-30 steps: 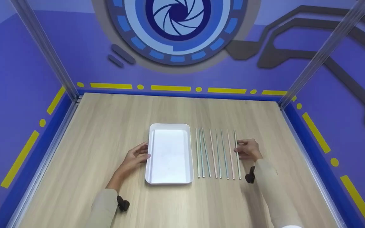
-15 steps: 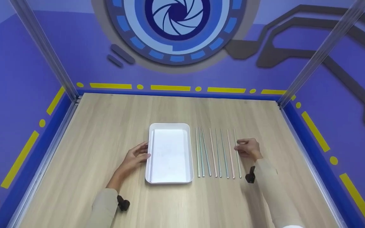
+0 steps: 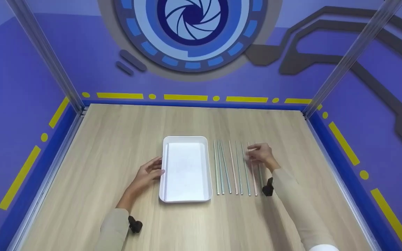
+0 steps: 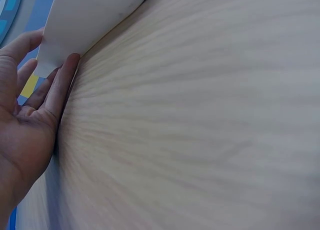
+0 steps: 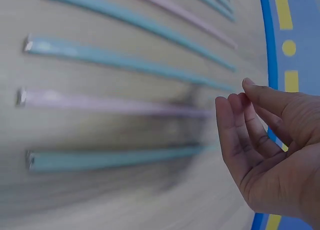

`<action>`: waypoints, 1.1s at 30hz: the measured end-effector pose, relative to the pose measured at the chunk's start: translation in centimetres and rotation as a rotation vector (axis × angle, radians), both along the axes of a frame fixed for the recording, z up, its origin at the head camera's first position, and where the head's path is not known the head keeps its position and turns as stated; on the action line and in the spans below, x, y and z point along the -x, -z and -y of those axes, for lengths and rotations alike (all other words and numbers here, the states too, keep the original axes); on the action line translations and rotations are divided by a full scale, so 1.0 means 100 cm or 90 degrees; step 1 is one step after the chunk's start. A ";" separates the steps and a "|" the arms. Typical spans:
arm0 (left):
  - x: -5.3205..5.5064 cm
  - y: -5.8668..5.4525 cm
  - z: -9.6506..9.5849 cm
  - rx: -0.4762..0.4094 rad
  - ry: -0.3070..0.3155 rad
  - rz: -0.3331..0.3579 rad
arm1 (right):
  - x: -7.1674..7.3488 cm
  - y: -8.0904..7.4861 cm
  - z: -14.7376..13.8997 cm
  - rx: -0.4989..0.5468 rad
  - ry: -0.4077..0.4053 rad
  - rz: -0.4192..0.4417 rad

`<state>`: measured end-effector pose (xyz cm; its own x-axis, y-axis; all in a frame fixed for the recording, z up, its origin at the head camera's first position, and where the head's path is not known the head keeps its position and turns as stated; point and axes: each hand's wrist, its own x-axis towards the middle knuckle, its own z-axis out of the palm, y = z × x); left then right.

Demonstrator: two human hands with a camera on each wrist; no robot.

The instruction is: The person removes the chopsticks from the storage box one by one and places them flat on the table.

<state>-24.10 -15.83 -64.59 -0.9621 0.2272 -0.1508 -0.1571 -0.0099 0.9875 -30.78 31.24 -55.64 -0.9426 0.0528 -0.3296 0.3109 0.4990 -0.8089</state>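
Observation:
My left hand (image 3: 147, 175) rests against the left side of an empty white tray (image 3: 187, 201), thumb at the rim and extended fingers along the outer wall. The left wrist view shows a fingertip (image 4: 74, 59) low on the tray wall, beside the table. Right of the tray lie several pastel chopsticks in a row, among them a pink chopstick (image 3: 233, 164) and a blue chopstick (image 5: 100, 57), with silvery ends. My right hand (image 3: 261, 153) hovers over the row's right end, fingers loosely bent and thumb near the fingertips, holding nothing. It partly hides the rightmost chopstick (image 5: 100, 160).
Everything lies on a light wooden table (image 3: 127, 125). Blue-purple panels with yellow marks (image 3: 186, 97) and metal posts (image 3: 354, 57) enclose its back and sides. A small black device (image 3: 135, 225) is worn on each wrist.
My right hand has moved left and slightly away from me, leaving the rightmost chopstick's side and passing over the row. The left hand and tray stay put.

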 end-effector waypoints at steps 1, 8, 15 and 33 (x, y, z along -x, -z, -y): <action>0.000 0.000 0.000 0.003 0.000 -0.001 | 0.002 -0.002 0.006 0.007 -0.008 -0.005; 0.003 0.002 0.000 0.014 -0.006 -0.007 | 0.010 -0.011 0.060 0.030 -0.081 -0.030; 0.002 0.003 0.001 0.013 0.000 -0.019 | 0.010 -0.018 0.125 0.055 -0.193 -0.024; 0.002 0.003 0.000 -0.026 0.006 -0.005 | -0.007 0.028 0.244 0.068 -0.280 0.050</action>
<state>-24.31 -15.87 -64.90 -0.9611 0.2420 -0.1334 -0.1494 -0.0491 0.9876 -30.09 6.86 -58.43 -0.8398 -0.3842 -0.3836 0.1513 0.5130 -0.8450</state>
